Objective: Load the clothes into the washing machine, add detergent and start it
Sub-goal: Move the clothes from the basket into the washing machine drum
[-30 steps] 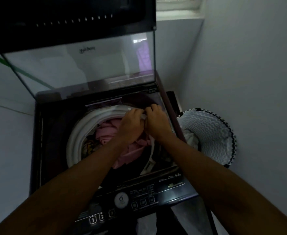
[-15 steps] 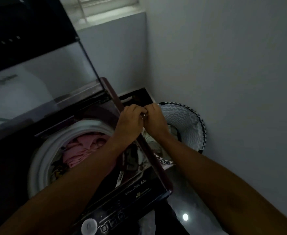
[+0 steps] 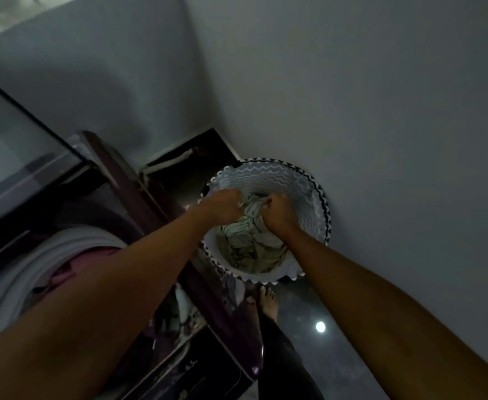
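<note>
Both hands were down in the basket (image 3: 317,223), fingers curled into the clothes (image 3: 248,241). The left hand (image 3: 222,207) gripped the pale cloth at the basket's washer-side rim; the right hand (image 3: 277,213) gripped a fold of the same bundle just beside it, toward the wall side. The two hands sat close together with a ridge of cloth bunched between them, knuckles up.

The clothes lay as a crumpled, pale greenish heap with no clear long axis. The heap filled the basket's floor from under the hands toward the near rim, so most of it lay nearer the person than the hands did.

The basket stood on the floor (image 3: 309,301), in the corner between the washer (image 3: 138,194) and the wall (image 3: 381,111). Its far rim touched or nearly touched the wall, and its left rim was just beside the washer's dark side. The mouth opened upward, its zigzag-trimmed edge unobstructed except by the two forearms.

The washer's lid (image 3: 14,134) stood raised at the left. The drum (image 3: 52,249) was open, its white rim partly hidden under the left forearm, with pink cloth (image 3: 92,258) already inside. The washer's right top edge ran between drum and basket. A bare foot (image 3: 268,301) stood on the floor near the basket's near rim.
</note>
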A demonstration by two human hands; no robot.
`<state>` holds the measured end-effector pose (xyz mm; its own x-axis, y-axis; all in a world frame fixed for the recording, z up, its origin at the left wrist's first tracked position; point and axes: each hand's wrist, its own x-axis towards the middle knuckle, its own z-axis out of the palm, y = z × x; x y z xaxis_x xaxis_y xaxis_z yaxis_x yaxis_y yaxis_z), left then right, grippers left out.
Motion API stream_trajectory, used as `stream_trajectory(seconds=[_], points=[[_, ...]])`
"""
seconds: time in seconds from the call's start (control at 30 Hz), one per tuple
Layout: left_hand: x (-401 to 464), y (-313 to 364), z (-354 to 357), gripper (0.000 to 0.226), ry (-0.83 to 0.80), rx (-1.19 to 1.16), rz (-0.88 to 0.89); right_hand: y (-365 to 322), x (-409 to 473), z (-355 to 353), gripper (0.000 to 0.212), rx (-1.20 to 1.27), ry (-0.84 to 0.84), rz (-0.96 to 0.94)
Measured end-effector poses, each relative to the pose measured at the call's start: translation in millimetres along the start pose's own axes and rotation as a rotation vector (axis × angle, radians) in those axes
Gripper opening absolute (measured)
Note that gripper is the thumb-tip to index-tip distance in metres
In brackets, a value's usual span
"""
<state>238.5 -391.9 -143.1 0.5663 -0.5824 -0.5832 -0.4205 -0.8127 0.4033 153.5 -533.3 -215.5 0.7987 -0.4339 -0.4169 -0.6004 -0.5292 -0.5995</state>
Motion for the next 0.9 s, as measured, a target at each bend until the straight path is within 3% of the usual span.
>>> stream_trajectory(seconds=[0.2,0.33,0.47,0.63,0.83,0.9], points=[[63.1,-4.7,27.0,0.034,-0.043,0.086,-0.081,50.4,62.6,36.1,0.043,-0.003,-0.250,0.187],[99.2,-20.3,60.0,0.047,-0.068,0.085,-0.111,89.3,107.3,82.8,0.061,0.108,-0.328,0.241],[125.9,-36.7,90.8,0.060,-0.109,0.063,-0.159,131.3,143.3,142.0,0.065,0.111,-0.442,0.320],[151.7,-65.2,122.8,0.067,-0.111,0.079,-0.220,118.1,152.7,151.4,0.066,-0.031,-0.546,0.361],[167.8,-94.7,140.4,0.062,-0.122,0.107,-0.270,122.4,166.3,182.5,0.088,-0.011,-0.536,0.461],[168.1,-93.4,140.0,0.065,-0.137,0.086,-0.274,119.4,163.0,175.6,0.084,0.087,-0.492,0.459]])
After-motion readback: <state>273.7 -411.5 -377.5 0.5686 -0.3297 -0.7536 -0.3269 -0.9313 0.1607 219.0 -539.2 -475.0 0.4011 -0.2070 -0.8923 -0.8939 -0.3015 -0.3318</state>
